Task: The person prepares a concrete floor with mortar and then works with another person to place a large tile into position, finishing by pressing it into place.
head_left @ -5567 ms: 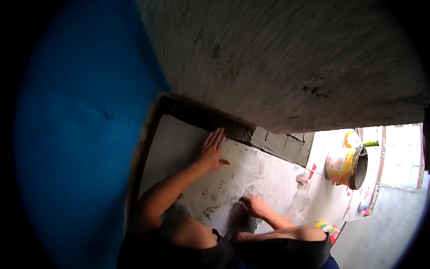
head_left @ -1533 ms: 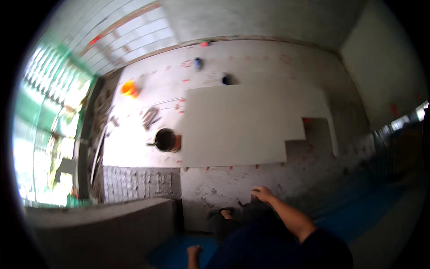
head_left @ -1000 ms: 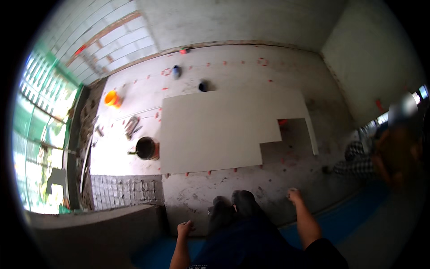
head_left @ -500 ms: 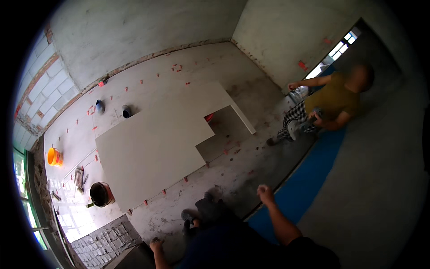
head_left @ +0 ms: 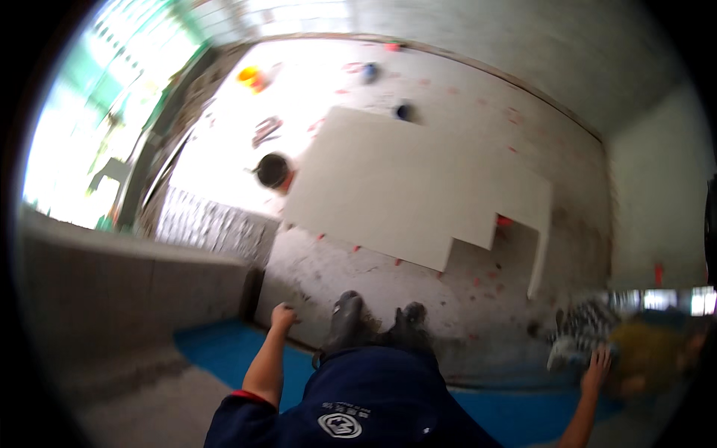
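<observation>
My left hand (head_left: 284, 315) is out to the left of my legs, above the edge of a blue strip (head_left: 231, 351) on the floor. Its fingers look loosely curled, and no object shows in them. Off to the lower right, my right hand (head_left: 600, 362) has its fingers stretched out, in front of a blurred co-worker (head_left: 650, 351); whether they touch cannot be made out. Beyond my dark shoes (head_left: 345, 306) lies a large pale tile or panel (head_left: 388, 187) with a stepped cut-out at its right end.
A dark bucket (head_left: 272, 171) stands left of the panel, near a trowel-like tool (head_left: 266, 130) and an orange bucket (head_left: 251, 78). Two small dark containers, one a blue jug (head_left: 370, 72), stand behind it. Ridged mortar (head_left: 213, 228) borders a low wall (head_left: 134, 291) at left; bright windows lie beyond.
My view has swung to the left, bringing the windows and low wall in. My right arm has moved outward to the right; my left hand is now farther forward. The panel lies where it was.
</observation>
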`<action>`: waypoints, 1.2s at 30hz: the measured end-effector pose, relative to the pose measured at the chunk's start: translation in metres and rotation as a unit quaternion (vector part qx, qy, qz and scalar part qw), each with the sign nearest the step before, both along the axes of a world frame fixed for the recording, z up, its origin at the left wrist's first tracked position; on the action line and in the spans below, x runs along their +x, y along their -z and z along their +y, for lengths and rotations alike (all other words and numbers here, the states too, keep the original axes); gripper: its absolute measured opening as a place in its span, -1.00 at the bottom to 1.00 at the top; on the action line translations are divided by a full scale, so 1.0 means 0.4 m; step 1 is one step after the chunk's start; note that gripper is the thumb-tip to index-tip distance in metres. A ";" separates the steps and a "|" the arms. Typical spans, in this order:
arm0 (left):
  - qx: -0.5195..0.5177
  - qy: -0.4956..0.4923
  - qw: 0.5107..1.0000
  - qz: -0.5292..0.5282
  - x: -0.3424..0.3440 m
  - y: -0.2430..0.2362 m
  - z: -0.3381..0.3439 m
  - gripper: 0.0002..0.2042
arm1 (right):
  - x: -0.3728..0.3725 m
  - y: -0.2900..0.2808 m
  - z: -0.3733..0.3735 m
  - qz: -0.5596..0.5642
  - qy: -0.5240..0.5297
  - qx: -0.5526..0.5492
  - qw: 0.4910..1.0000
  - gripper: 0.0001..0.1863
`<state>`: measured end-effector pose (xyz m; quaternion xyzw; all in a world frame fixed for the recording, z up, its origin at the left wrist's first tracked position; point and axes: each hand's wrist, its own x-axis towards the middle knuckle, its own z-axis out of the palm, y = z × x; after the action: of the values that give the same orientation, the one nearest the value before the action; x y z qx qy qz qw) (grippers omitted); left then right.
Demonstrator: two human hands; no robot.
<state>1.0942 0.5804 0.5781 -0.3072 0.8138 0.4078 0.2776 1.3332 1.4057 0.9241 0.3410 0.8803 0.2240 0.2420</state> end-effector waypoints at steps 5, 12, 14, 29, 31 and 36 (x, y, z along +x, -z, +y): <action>0.048 -0.007 0.998 0.042 0.080 -0.129 0.246 -0.77 | -0.040 0.188 0.316 0.061 -0.207 -0.067 0.974 -0.77; 0.005 0.117 0.993 0.005 0.126 -0.292 0.485 -0.63 | -0.279 0.108 0.201 -0.037 -0.036 -0.214 0.975 -0.79; 0.065 0.108 0.991 0.035 0.116 -0.311 0.542 -0.65 | -0.324 0.080 0.082 -0.023 -0.029 -0.257 0.966 -0.82; 0.587 -0.199 0.779 -0.097 0.164 0.037 0.592 -0.63 | -0.630 0.768 -1.122 -0.139 -0.134 -0.446 0.874 -0.68; 0.503 -0.393 0.758 -0.134 0.135 0.063 0.534 -0.50 | -0.631 0.813 -1.256 -0.160 -0.139 -0.525 0.824 -0.63; 0.274 -0.523 0.802 -0.095 0.084 0.112 0.333 -0.65 | -0.619 0.855 -1.460 -0.168 -0.293 -0.602 0.723 -0.62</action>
<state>1.1276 0.7135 0.5334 -0.6346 0.3537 0.6655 0.1710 1.0857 0.8218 0.5819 -0.1947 0.8307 -0.2399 0.4631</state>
